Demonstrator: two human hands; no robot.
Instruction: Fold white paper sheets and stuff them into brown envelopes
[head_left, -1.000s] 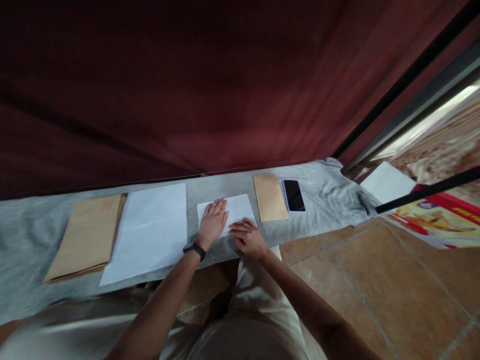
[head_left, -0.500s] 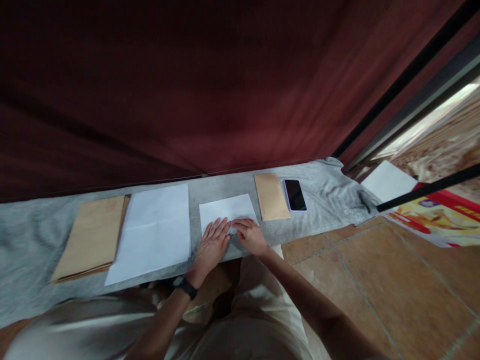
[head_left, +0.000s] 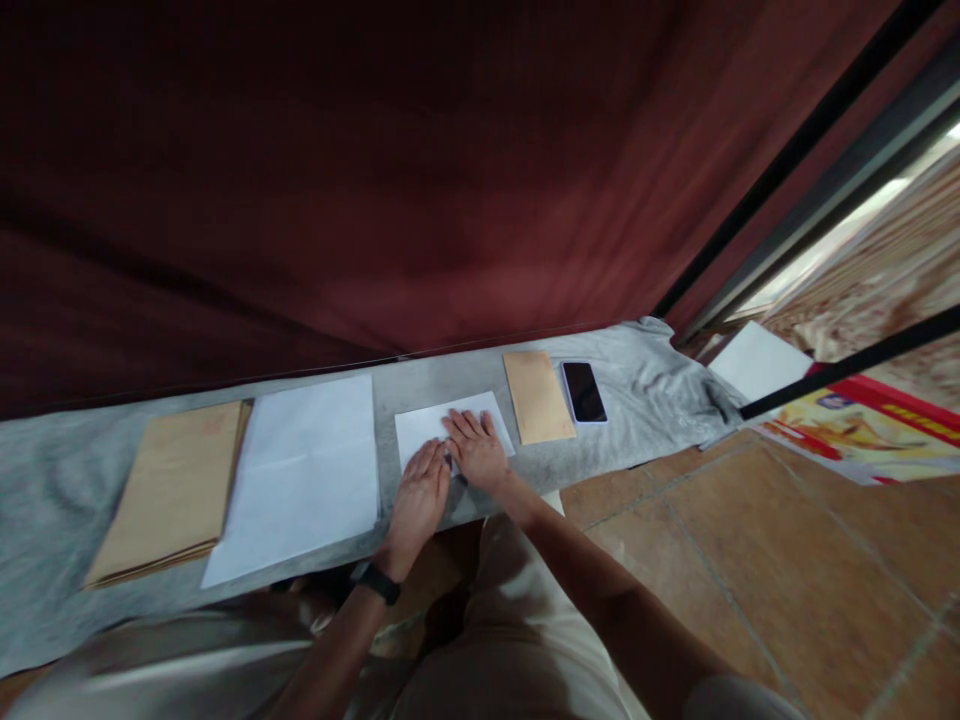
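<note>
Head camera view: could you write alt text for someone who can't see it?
A person's left hand and right hand rest on white paper atop grey cloth. Left of the paper lie a larger white sheet and a brown paper stack; right, a brown envelope and a phone.

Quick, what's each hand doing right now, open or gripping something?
Left hand: open, palm down on the small, rectangular white paper.
Right hand: open, palm down on the same paper.

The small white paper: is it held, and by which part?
The small white paper seems not gripped; left hand rests at its near edge, right hand lies on it.
</note>
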